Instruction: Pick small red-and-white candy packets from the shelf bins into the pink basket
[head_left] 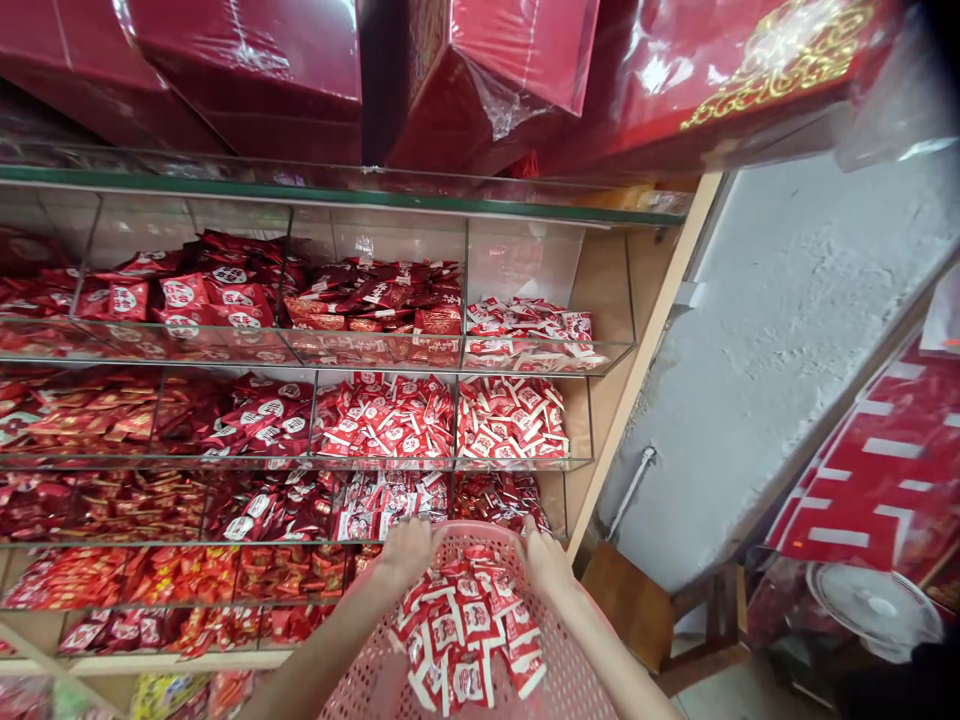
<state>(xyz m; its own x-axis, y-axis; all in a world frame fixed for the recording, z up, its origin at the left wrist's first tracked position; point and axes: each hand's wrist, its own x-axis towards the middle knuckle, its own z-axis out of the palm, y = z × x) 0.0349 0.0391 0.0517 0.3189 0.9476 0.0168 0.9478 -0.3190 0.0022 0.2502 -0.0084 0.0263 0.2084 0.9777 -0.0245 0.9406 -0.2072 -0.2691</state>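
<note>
A pink plastic basket (360,670) with small round holes is held between my two hands, its far rim close to the shelf. My left hand (407,553) grips the rim on the left, and my right hand (546,562) grips it on the right. Inside lie many small red-and-white candy packets (471,622). Just beyond the rim are shelf bins of similar packets, such as the red-and-white ones (514,418) in the rightmost bin and the dark red ones (499,498) below them.
Glass dividers split the shelves into bins of red packets (386,415). Large red gift boxes (502,60) in clear wrap stand on the glass shelf (337,190) above. At right are a grey wall (795,330), a wooden stool (630,605) and a white fan (874,605).
</note>
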